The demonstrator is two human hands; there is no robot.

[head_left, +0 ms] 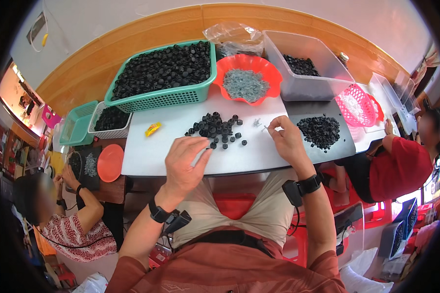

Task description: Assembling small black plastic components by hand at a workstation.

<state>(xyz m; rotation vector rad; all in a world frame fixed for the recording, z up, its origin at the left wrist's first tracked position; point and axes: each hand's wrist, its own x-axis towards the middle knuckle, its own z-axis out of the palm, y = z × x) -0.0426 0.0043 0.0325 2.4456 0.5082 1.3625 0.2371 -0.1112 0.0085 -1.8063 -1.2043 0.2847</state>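
My left hand (185,165) hovers at the near edge of a loose pile of small black plastic caps (211,126) on the white tabletop. Its thumb stands apart from its fingers, and I see nothing between them. To the right of the pile, my right hand (287,140) pinches a small grey screw (265,129) between thumb and fingertips. A few more loose screws (257,122) lie just left of that hand. Beyond the pile, a red scalloped bowl (275,73) holds many screws.
A green basket (156,100) full of black caps stands at the back left. Behind right is a clear bin (322,88); before it lies a heap of small black parts (320,133). A yellow wrapper (152,129) lies left. Co-workers sit at left (78,219) and right (401,161).
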